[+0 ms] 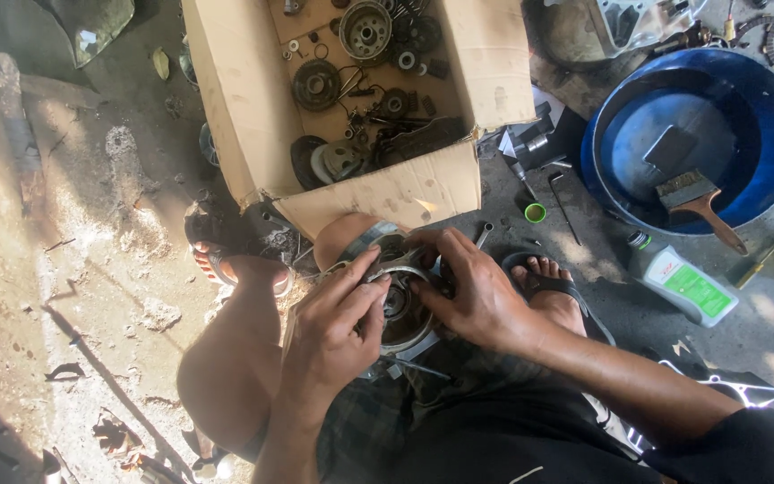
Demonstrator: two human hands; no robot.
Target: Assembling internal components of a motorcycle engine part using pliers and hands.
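Observation:
I squat on a concrete floor with a round metal engine part [402, 305] held between my knees. My left hand [338, 318] grips its left rim, thumb and fingers pinching a thin metal ring at the top. On the right side, my right hand [472, 291] clasps the part, fingers curled over its upper edge. The lower half of the part is hidden by my hands and checked shorts.
An open cardboard box [253, 99] of greasy gears and discs stands just ahead. A blue basin [763, 143] with a paintbrush [699, 204] sits at right, a white bottle [684, 285] beside it. Small tools and a green cap [536, 212] lie near my sandalled right foot [553, 280].

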